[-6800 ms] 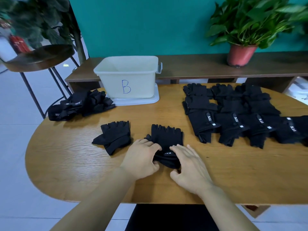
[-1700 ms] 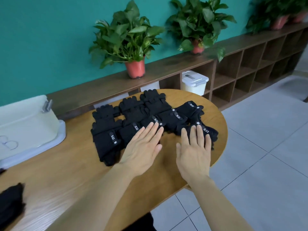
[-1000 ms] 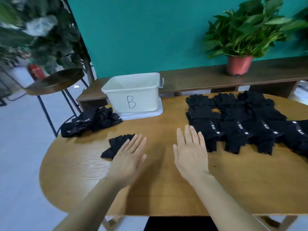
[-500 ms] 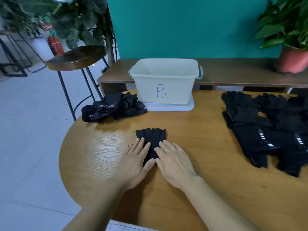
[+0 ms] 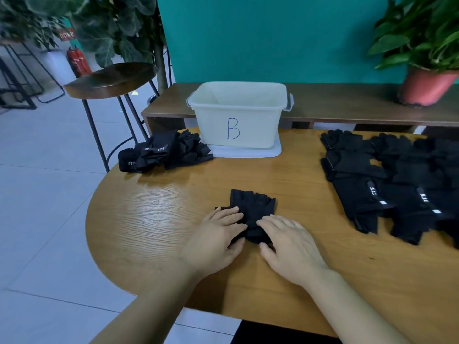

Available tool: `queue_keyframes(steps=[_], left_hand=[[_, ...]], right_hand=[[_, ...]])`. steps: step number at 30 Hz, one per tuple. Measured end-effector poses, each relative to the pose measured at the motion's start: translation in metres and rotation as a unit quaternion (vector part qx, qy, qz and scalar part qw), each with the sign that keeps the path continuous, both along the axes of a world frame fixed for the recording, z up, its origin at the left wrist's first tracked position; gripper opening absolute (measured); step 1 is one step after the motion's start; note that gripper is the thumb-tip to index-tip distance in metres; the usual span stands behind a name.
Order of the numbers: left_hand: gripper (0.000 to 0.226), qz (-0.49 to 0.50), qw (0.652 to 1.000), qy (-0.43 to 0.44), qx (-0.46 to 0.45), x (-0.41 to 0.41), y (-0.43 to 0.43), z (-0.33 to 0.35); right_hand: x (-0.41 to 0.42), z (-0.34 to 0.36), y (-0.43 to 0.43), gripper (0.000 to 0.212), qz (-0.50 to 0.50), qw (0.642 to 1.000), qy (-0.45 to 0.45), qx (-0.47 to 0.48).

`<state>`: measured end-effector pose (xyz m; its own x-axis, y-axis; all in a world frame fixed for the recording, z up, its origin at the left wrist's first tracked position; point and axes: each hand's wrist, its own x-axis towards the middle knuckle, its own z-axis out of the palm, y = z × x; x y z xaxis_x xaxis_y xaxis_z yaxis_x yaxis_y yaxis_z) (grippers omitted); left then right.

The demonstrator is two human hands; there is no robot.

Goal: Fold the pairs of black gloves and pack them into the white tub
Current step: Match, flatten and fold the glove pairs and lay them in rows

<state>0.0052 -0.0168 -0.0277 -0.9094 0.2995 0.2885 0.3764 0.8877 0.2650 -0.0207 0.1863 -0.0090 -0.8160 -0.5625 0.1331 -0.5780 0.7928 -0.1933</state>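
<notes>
The pair of gloves [image 5: 253,209] lies flat on the worktop [image 5: 154,219] under both hands. The left hand [image 5: 218,235] and right hand [image 5: 289,238] pinch its near end, fingers on top and thumbs tucked under. It looks best to lift both corners evenly and fold towards the white tub [image 5: 238,120], which stands straight beyond the hands.

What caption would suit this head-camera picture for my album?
The left hand and right hand hold a black glove pair on the wooden table, before the white tub marked B.
</notes>
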Motion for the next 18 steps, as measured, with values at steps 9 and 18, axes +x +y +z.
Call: queue_keyframes(steps=[9, 18], left_hand=[[0.038, 0.065, 0.993, -0.006, 0.102, -0.008, 0.016, 0.052], [0.043, 0.098, 0.960, -0.048, 0.258, -0.016, 0.019, 0.104]], right_hand=[[-0.007, 0.039, 0.009, 0.026, -0.052, 0.994, -0.012, -0.100], [-0.027, 0.090, 0.009, 0.024, -0.095, 0.946, -0.150, -0.269]])
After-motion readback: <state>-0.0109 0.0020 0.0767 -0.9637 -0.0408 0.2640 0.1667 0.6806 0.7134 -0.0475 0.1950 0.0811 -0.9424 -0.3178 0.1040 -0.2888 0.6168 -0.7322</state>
